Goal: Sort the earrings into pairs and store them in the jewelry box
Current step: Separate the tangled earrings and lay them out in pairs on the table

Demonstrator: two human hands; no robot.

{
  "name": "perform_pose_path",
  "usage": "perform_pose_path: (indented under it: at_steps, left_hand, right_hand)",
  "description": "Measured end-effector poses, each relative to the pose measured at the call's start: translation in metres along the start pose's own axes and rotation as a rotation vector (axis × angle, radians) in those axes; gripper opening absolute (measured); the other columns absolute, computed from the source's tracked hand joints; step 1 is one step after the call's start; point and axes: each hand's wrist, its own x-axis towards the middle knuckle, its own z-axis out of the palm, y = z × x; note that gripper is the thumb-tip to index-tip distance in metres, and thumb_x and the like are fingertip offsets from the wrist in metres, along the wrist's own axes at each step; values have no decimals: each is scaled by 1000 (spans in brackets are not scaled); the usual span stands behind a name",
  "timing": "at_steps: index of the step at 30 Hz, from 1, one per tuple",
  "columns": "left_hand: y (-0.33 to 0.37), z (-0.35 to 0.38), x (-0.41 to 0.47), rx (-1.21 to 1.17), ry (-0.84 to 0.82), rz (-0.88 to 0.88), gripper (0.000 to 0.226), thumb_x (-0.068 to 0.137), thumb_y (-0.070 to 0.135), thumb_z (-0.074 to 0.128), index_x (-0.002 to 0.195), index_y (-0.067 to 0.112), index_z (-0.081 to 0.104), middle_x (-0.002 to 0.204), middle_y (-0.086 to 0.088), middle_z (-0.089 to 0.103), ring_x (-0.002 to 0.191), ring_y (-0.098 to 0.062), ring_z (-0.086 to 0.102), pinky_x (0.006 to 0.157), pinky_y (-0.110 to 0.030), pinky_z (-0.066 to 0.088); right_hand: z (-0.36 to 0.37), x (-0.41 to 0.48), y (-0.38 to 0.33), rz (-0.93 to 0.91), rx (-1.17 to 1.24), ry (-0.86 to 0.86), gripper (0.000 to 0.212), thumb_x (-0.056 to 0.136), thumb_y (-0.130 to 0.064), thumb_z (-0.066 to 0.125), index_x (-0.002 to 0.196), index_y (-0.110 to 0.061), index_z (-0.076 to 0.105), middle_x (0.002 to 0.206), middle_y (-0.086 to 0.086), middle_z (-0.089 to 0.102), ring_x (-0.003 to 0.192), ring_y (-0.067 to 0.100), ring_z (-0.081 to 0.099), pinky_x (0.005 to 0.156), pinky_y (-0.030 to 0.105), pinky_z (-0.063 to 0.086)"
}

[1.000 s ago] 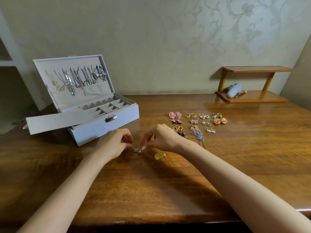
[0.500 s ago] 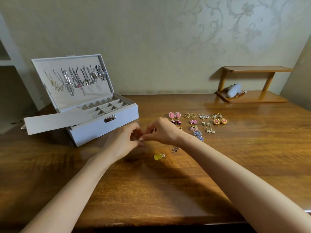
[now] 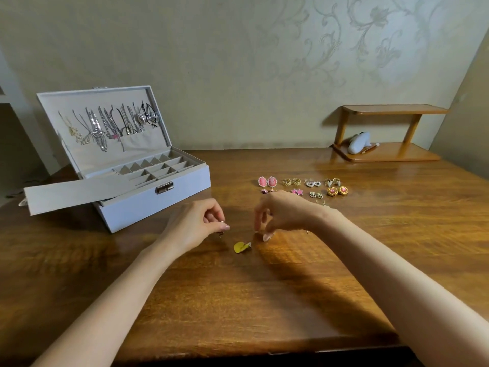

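On desk point(image 3: 291, 287), yellow earring point(image 3: 240, 247) lies between hands, just left of right hand point(image 3: 288, 213) fingers point(image 3: 266, 236), curled down, grip unclear; left hand point(image 3: 195, 223) fingers point(image 3: 225, 227) pinch small earring point(image 3: 220, 233); jewelry box point(image 3: 158, 205) open, back-left.

Your wooden table point(image 3: 264, 300) carries an open pale jewelry box point(image 3: 158, 205) at its left side, lid leaning back. Right of centre, paired earrings point(image 3: 313, 184) lie in rows straight on the wood, with one yellow earring point(image 3: 240, 247) alone nearer your edge. At the far right corner stands a small wooden shelf point(image 3: 383, 154), a white object point(image 3: 358, 146) on its lower board
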Motion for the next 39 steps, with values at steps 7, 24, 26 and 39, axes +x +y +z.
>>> perform_pose_path:
  at_steps: [7, 24, 26, 39]
  left_hand:
    - [7, 3, 0, -12, -18, 25, 15, 77, 33, 72, 76, 25, 59, 79, 7, 60, 77, -10, 55, 68, -25, 47]
    - [46, 20, 13, -104, -1, 135, 12, 76, 28, 74, 76, 20, 64, 77, 8, 65, 76, -6, 59, 70, -27, 48]
    - [48, 22, 15, -100, 7, 135, 13, 76, 28, 74, 74, 20, 65, 76, 9, 65, 76, -5, 58, 69, -26, 48]
    - [86, 44, 28, -144, -27, 177, 6, 80, 22, 71, 81, 19, 65, 79, 10, 63, 78, -3, 57, 64, -6, 39]
  right_hand:
    - [-3, -9, 10, 44, -89, 85, 17, 70, -26, 79, 85, -22, 73, 83, -9, 67, 77, 5, 56, 61, 20, 44]
    - [4, -24, 22, 69, 16, 104, 15, 74, -17, 76, 87, -23, 74, 93, -7, 71, 80, 3, 56, 69, 25, 47]
    - [7, -23, 22, 72, 10, 144, 12, 74, -17, 75, 85, -23, 74, 93, -5, 71, 80, 6, 57, 68, 25, 45]
    - [-14, -57, 43, 22, 281, 293, 27, 76, 2, 70, 92, -18, 63, 84, -1, 66, 75, 9, 65, 72, 25, 56]
